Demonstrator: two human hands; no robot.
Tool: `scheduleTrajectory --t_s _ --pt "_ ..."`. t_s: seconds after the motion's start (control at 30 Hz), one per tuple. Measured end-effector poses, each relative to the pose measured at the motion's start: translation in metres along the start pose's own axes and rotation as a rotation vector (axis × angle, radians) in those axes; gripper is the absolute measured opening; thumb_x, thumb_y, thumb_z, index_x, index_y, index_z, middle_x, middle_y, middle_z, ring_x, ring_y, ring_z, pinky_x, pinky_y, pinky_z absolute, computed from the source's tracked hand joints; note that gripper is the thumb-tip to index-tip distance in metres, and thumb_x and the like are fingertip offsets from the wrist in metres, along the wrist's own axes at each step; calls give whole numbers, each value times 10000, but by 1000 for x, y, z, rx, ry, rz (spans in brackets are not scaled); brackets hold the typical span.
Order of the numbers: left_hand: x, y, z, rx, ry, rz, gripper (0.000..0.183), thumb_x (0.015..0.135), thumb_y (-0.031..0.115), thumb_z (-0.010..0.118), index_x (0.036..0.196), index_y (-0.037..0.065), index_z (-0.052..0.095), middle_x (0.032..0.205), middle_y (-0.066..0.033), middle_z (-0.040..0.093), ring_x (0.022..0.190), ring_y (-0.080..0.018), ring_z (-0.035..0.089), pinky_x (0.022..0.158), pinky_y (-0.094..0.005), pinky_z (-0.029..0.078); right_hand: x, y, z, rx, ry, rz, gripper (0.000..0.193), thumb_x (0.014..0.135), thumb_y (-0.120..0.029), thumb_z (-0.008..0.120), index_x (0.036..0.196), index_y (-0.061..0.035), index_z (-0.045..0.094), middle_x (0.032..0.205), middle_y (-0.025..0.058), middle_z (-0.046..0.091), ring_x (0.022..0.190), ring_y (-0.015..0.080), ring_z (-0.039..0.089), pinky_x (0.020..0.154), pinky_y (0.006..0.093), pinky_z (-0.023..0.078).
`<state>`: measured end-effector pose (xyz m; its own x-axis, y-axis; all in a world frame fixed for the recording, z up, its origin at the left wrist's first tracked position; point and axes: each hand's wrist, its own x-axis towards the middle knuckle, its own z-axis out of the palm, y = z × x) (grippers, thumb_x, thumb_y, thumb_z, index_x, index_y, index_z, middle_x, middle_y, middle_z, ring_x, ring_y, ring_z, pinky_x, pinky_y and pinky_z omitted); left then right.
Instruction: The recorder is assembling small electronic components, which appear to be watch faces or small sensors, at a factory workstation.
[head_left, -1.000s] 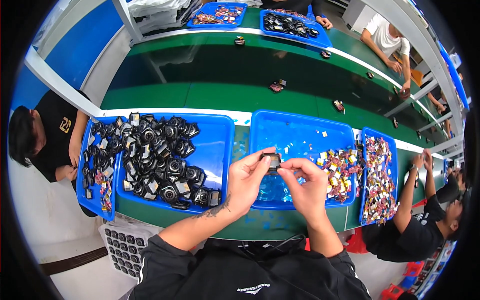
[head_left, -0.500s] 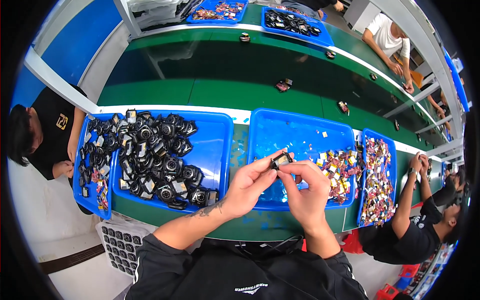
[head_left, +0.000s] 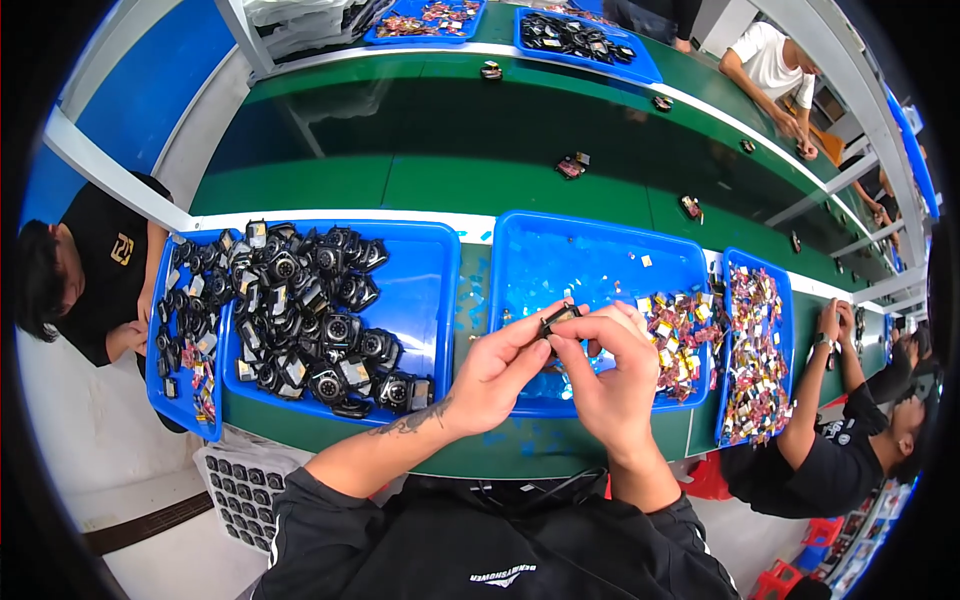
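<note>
Over the near edge of the middle blue tray (head_left: 600,222), a small black watch case (head_left: 560,316) is held between my two hands. My left hand (head_left: 488,378) grips it with thumb and fingers at its left side. The thumb and index finger of my right hand (head_left: 612,375) close on its right side and cover part of it. What lies inside the case is mostly hidden. In the tray below are small blue film scraps (head_left: 530,262) and, to the right, a heap of small pink, yellow and white parts (head_left: 675,340).
To the left, a blue tray (head_left: 425,290) holds many black watch cases (head_left: 325,290). Another narrow tray (head_left: 732,350) of small parts stands at the right. Beyond, a green conveyor (head_left: 430,150) carries scattered pieces (head_left: 572,166). Co-workers sit at left, right and far right.
The watch case has tilted, showing less of its inner face, and my right fingers have shifted over it. Pieces on the conveyor have moved slightly to the right.
</note>
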<state>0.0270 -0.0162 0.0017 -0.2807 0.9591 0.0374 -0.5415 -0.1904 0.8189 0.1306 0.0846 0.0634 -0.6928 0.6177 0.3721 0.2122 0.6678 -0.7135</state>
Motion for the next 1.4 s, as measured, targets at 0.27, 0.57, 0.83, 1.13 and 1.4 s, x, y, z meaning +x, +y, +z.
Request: scheduleTrajectory --t_s 0.27,0.57,0.83,1.13,1.4 --pt "-3 4 3 -2 -56 47 453 1034 82 364 1467 -34 299 1422 -126 461 1267 -185 485 1035 -322 428 -2 -1 -2 -93 -7 -45 184 690 1 765 748 -77 609 713 27 507 733 184 512 956 397 403" --pt "1 6 7 -156 73 65 433 1027 150 445 1407 -44 373 1387 -199 488 1263 -268 509 1047 -389 440 -10 20 1 737 150 257 293 699 51 747 900 -25 548 910 69 560 949 183 561 869 316 492" --pt "3 8 -1 183 233 274 352 999 67 466 1343 -9 481 1298 -188 542 1181 -258 563 990 -353 460 -24 14 3 738 -69 408 141 845 64 675 970 35 615 943 89 661 872 131 661 759 250 575" --pt "3 23 -5 1091 166 565 323 785 -64 709 1099 15 697 1175 -168 619 987 -245 670 779 -293 565 -20 12 -14 770 -140 459 124 868 47 661 989 54 634 952 102 677 877 126 668 751 233 567" --pt "4 18 -3 1245 179 683 279 776 -50 718 1049 7 708 1105 -165 654 927 -249 688 747 -308 577 -20 24 -12 624 -103 409 130 868 36 667 997 42 650 958 101 671 904 132 663 736 241 568"
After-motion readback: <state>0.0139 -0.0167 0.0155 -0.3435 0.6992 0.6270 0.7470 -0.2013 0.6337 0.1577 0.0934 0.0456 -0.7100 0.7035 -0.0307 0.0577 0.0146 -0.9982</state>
